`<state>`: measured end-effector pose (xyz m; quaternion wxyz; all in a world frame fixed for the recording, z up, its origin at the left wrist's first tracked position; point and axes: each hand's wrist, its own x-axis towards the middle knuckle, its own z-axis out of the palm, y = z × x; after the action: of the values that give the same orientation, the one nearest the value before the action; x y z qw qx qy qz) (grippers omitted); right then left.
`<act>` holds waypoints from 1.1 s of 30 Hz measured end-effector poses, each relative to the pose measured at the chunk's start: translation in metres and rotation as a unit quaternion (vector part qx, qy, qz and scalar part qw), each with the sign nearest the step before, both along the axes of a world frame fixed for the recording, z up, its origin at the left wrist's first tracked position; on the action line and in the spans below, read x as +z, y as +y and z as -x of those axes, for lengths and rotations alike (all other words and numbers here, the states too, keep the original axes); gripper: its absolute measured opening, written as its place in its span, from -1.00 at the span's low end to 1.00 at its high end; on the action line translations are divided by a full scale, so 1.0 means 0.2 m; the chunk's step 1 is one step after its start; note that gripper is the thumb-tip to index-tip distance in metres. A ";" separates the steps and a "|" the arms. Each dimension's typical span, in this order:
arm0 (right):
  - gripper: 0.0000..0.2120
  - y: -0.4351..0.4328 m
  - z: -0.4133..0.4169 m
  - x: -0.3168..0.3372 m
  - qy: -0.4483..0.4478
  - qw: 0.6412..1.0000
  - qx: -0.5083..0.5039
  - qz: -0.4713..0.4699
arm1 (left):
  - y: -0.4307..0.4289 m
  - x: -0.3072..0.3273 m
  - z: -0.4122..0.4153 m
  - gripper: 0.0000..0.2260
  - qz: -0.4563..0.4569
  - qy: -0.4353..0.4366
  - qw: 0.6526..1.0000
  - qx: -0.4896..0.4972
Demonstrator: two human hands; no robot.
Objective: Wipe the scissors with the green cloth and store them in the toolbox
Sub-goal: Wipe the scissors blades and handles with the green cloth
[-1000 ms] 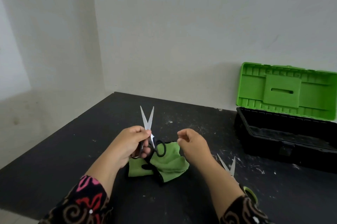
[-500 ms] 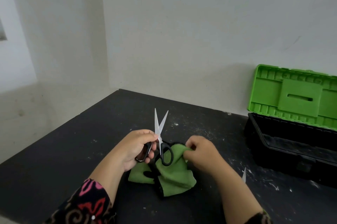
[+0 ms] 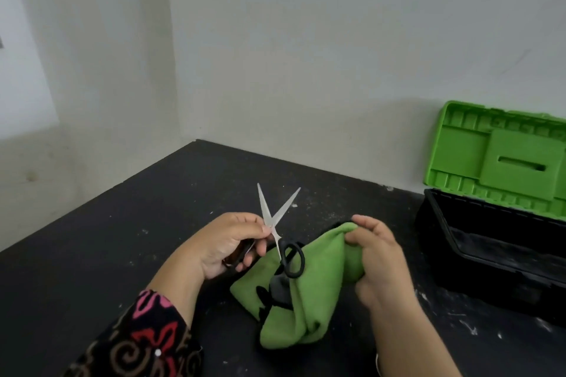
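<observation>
My left hand grips a pair of black-handled scissors at the pivot and one handle loop, blades spread apart and pointing up and away. The other black loop hangs free over the green cloth. My right hand pinches the cloth's upper edge and lifts it off the black table, to the right of the scissors. The toolbox stands at the right with its green lid raised against the wall and its black tray open.
The black tabletop is scuffed with white marks. White walls meet in a corner behind it. The table's left edge runs diagonally toward me. My patterned sleeve covers the left forearm.
My right hand has taken hold of the green cloth and raised its edge. The scissor blades have spread wider. The view has shifted left, so the second scissors near my right arm are out of sight.
</observation>
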<state>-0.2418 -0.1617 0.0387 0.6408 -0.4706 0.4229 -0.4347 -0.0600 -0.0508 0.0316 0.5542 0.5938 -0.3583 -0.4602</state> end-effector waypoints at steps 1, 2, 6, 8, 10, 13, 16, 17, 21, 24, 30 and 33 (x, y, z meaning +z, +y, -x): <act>-0.73 -0.01 0.00 0.00 -0.039 0.999 -0.022 -0.026 | 0.01 0.00 -0.01 -0.80 0.000 -0.004 1.000 -0.017; -0.72 -0.02 0.01 0.00 -0.073 0.996 -0.041 -0.041 | 0.02 0.00 -0.02 -0.81 0.004 -0.004 0.999 -0.036; -0.68 0.00 0.03 -0.01 0.027 0.990 -0.111 0.077 | 0.02 -0.01 0.00 -0.85 0.041 0.037 0.991 -0.124; -0.70 0.03 0.01 -0.01 0.126 0.978 -0.076 0.150 | 0.01 -0.01 0.04 -0.89 0.050 0.047 0.988 -0.136; -0.73 0.07 -0.02 -0.02 0.121 0.985 0.000 0.122 | -0.01 -0.02 0.09 -0.87 0.040 0.032 0.992 -0.117; -0.81 0.10 -0.05 0.00 0.004 0.998 0.067 0.013 | -0.05 -0.04 0.14 -0.81 0.011 0.008 0.998 -0.056; -0.74 0.07 -0.02 0.01 -0.081 0.995 0.041 -0.037 | -0.06 -0.04 0.13 -0.85 0.009 -0.010 1.000 -0.027; -0.69 0.06 -0.01 0.01 -0.097 0.994 0.036 -0.040 | -0.06 -0.04 0.13 -0.86 0.009 -0.021 0.999 -0.022; -0.60 0.07 -0.01 -0.01 -0.004 0.993 0.052 0.101 | -0.06 -0.04 0.12 -0.83 0.007 -0.063 0.998 -0.010; -0.66 0.13 -0.04 -0.05 0.134 0.944 0.089 0.287 | -0.07 -0.05 0.13 -0.77 0.011 -0.089 0.996 0.001; -0.77 0.14 -0.08 -0.13 0.255 0.847 0.052 0.463 | -0.08 -0.06 0.17 -0.76 0.014 -0.146 0.989 0.001; -0.75 0.11 -0.07 -0.12 0.247 0.868 0.021 0.430 | -0.07 -0.05 0.17 -0.78 0.003 -0.146 0.989 -0.012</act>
<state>-0.2279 -0.1403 0.0141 0.2587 -0.8005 0.3280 -0.4297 -0.0948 -0.0657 0.0212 0.4926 0.6486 -0.4437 -0.3738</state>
